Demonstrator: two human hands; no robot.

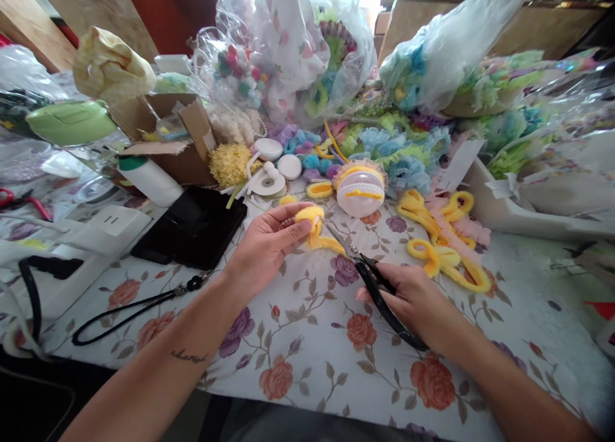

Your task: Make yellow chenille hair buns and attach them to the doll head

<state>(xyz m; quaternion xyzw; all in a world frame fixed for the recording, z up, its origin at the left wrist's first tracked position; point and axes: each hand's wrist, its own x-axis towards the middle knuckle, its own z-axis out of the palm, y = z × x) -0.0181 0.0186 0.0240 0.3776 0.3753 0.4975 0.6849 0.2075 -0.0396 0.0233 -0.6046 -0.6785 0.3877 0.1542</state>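
Observation:
My left hand pinches a small yellow fuzzy piece with a yellow tail curling down to the right. My right hand grips black-handled scissors, blades pointing up-left toward the yellow piece, tips just beside it. Both hands hover over a floral tablecloth. Behind them sits a pink dome-shaped ornament with yellow trim.
Yellow chenille loops and pink trim lie to the right. A black tablet and a black lanyard lie left. A cardboard box, ribbon spools, a white tray and bags of pastel ruffles crowd the back.

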